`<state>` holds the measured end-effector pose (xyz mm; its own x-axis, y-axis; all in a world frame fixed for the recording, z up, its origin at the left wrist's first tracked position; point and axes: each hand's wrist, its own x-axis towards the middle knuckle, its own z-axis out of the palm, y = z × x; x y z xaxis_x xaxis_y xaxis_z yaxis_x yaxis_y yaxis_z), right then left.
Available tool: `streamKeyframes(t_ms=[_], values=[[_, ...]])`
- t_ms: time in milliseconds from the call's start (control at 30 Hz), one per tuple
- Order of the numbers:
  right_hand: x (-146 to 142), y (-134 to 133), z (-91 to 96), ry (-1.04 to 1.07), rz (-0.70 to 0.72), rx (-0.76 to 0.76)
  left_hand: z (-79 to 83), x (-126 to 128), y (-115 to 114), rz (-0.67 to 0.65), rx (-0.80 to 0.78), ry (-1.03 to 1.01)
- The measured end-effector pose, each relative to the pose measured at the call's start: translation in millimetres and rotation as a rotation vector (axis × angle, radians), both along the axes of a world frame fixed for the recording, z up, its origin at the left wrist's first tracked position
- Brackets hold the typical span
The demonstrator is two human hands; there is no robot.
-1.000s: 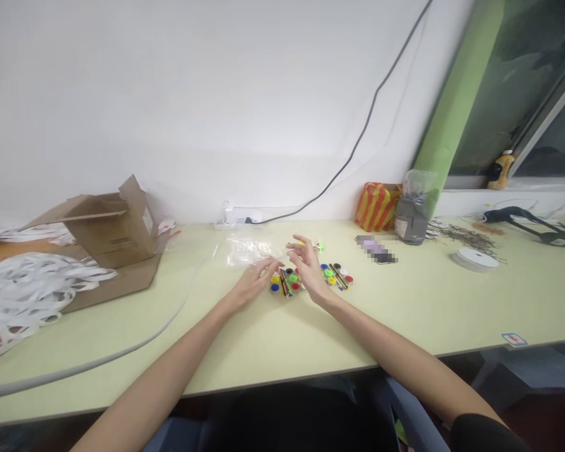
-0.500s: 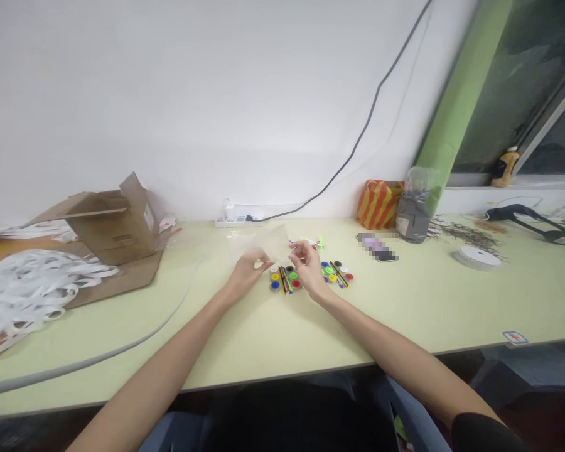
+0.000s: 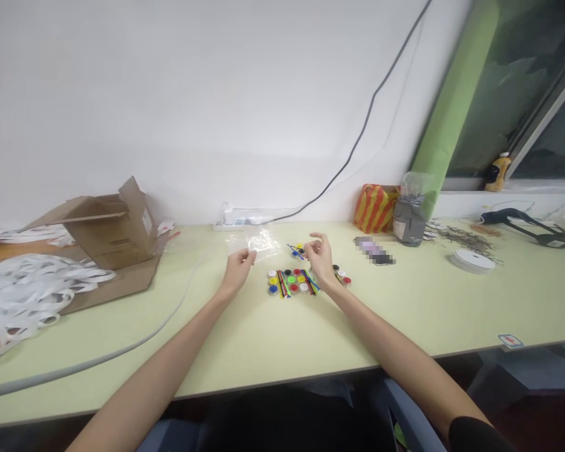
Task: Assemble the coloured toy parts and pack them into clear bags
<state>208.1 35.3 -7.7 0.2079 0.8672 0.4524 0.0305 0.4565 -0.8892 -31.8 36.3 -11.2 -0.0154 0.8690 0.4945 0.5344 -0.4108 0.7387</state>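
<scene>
My left hand [image 3: 238,270] pinches the near edge of a clear plastic bag [image 3: 262,242], which spreads out behind it just over the table. My right hand [image 3: 320,258] is to the right, index finger raised apart from the thumb and the other fingers curled. I make out nothing held in it. Below and between the hands sit rows of small round pots [image 3: 292,280] with blue, yellow, white, red, green and black tops. Thin coloured sticks [image 3: 283,284] lie among them. More pots and blue sticks [image 3: 297,252] show behind, partly covered by my right hand.
On the left stand an open cardboard box [image 3: 110,232] and a heap of white straps [image 3: 32,289]. A grey cable [image 3: 122,351] crosses the table. A power strip [image 3: 238,223] lies by the wall. To the right are a phone [image 3: 374,249], a striped bag [image 3: 375,207] and a white roll [image 3: 472,261].
My hands have moved apart, the left slightly leftward with the bag, the right to the right, off the bag. The bag has dropped lower, and more pots show between the hands.
</scene>
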Motion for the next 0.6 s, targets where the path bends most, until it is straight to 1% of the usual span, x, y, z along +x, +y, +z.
streamKeyframes(t_ms=[100, 200, 267, 333, 400, 500, 533, 600], values=[[13, 6, 2.2, -0.094, -0.136, 0.044, -6.6, -22, 12, 0.147, 0.001, 0.053], [23, 9, 4.3, -0.171, -0.217, 0.075, -13.8, -40, 21, 0.265, -0.029, 0.135], [28, 11, 4.9, -0.206, -0.244, 0.085, -16.4, -46, 23, 0.353, -0.014, 0.183], [33, 14, 4.1, -0.239, -0.261, 0.101, -16.0, -47, 22, 0.41, 0.015, 0.243], [39, 20, 1.9, -0.273, -0.285, 0.119, -13.9, -44, 19, 0.394, 0.039, 0.333], [50, 38, -1.7, -0.385, -0.303, 0.086, -13.7, -36, 15, 0.265, 0.032, 0.504], [53, 46, -2.3, -0.471, -0.274, 0.049, -15.4, -34, 15, 0.221, 0.014, 0.558], [57, 65, -2.2, -0.693, -0.153, -0.039, -21.1, -32, 16, 0.156, -0.039, 0.654]])
